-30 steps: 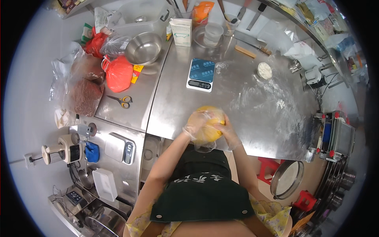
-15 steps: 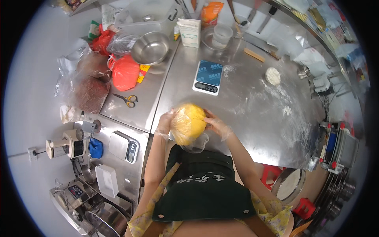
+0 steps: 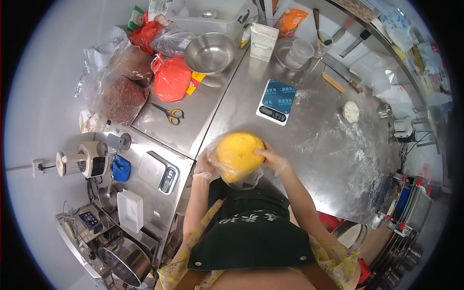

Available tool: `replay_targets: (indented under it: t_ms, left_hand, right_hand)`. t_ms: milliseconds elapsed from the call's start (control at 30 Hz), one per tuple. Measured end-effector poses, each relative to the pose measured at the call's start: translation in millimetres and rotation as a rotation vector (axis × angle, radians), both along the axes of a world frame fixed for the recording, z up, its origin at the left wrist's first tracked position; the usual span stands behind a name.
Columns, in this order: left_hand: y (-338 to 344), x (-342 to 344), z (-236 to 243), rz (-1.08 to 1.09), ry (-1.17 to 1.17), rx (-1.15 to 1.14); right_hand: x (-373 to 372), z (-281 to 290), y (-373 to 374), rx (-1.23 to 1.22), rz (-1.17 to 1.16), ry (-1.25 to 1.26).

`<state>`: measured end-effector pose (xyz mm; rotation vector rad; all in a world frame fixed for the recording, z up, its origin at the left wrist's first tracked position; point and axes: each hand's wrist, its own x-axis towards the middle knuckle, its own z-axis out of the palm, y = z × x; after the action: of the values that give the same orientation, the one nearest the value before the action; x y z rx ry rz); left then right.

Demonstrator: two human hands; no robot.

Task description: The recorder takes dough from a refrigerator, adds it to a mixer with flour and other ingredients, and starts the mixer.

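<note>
lump (image 3: 239,153), rounded, against clear plastic (image 3: 248,181)

Dark green apron (image 3: 249,239): bears a row of large white characters across its front. Scale (image 3: 275,102) on the bench: carries a blue cover sheet (image 3: 279,95) with pale characters repeated over it; its dark display panel (image 3: 273,114) shows marks too small to read. Second scale (image 3: 158,171), at left: shows lit digits, hard to make out, on a dark display. White carton (image 3: 264,42): has a green line drawing and small, illegible print. Yellow card (image 3: 195,83): bears red print, illegible. Orange pouch (image 3: 293,21): has pale markings, unreadable.
</note>
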<state>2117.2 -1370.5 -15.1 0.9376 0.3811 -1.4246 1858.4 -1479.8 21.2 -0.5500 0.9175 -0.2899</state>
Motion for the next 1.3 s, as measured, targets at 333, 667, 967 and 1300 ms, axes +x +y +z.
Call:
replay_targets:
  t_ms: [333, 667, 967, 1300]
  left_hand:
    - [42.5, -17.7, 60.5, -1.300, -0.663, 0.249]
    - [-6.3, -61.9, 216.6, -0.939, -0.447, -0.459]
    - [-74.5, 130.6, 228.9, -0.556, -1.929, 0.138]
    - [-287.2, 324.0, 275.1, 0.900, -1.635, -0.023]
  right_hand:
    - [-17.0, -28.3, 17.5, 0.018, -0.091, -0.215]
    - [10.5, -11.5, 66.6, 0.217, -0.517, -0.654]
    - [-32.5, 17.4, 19.8, 0.064, -0.692, -0.648]
    - [-73.5, 28.1, 54.0, -0.200, -0.887, -0.663]
